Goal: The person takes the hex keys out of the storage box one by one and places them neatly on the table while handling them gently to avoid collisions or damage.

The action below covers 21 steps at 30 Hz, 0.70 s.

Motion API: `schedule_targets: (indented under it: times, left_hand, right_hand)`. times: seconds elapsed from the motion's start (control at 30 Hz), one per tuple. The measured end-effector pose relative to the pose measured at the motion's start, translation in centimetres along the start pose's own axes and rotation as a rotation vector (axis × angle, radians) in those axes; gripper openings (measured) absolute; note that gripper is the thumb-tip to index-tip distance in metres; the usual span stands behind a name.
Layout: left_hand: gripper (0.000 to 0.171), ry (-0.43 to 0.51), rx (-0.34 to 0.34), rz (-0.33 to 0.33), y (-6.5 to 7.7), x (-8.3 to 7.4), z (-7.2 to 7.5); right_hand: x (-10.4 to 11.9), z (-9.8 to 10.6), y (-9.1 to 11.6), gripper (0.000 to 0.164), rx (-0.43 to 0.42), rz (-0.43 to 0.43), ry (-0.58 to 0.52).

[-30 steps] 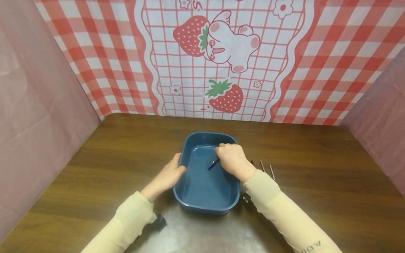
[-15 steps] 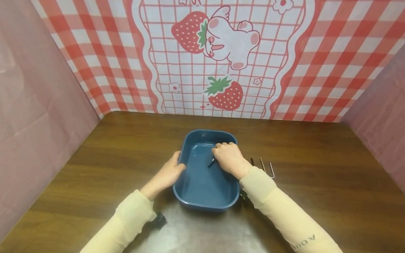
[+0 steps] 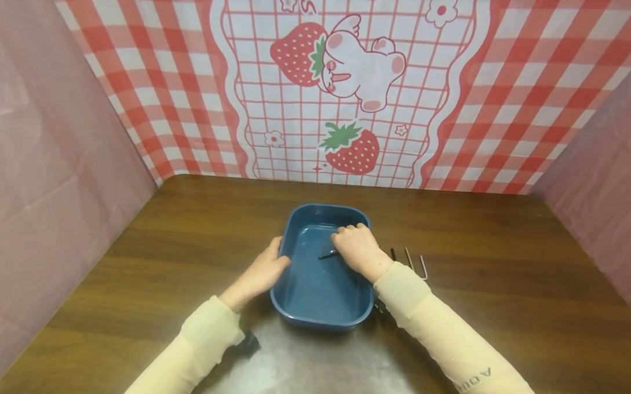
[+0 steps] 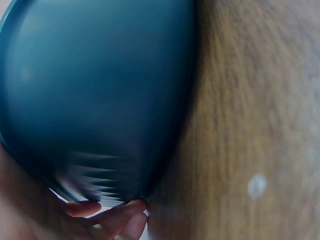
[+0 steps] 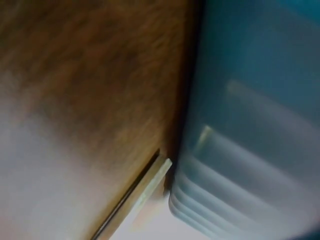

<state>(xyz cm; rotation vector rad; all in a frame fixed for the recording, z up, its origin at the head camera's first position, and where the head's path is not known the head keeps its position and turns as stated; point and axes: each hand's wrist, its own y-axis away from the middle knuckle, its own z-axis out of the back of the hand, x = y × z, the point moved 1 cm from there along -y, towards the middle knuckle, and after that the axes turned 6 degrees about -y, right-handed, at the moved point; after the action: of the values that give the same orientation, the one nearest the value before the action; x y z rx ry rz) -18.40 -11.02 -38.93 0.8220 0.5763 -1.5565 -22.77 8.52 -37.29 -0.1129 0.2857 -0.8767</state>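
A deep blue rectangular basin (image 3: 322, 296) with rounded corners sits on the wooden table. At its left side my left hand (image 3: 261, 270) grips the wall, thumb over the rim and fingers outside; the left wrist view shows those fingers (image 4: 122, 220) by the ribbed end of the basin (image 4: 100, 90). My right hand (image 3: 360, 249) reaches over the right side with curled fingers and holds a slim dark tool (image 3: 328, 253), whose flat end points left over the basin floor. The fist hides the rest of the tool, so I cannot tell its kind.
Right of the basin lie a black hex key (image 3: 393, 255), a gold one (image 3: 409, 258) and a silver one (image 3: 424, 267). A black object (image 3: 249, 344) shows beside my left cuff. Checked cloth (image 3: 183, 99) stands behind the wooden table (image 3: 210, 211).
My right hand has shifted slightly left inside the basin. The dark tool has turned from a slanted line to nearly level, showing its flat end. My left hand has kept its grip.
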Motion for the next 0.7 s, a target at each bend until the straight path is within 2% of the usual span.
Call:
schedule_targets:
  times: [0.7]
  left_hand:
    - [0.054,0.008,0.004,-0.001,0.02,-0.07,0.04]
  right_hand:
    - [-0.16,-0.05,0.04,0.009,0.04,-0.03,-0.044]
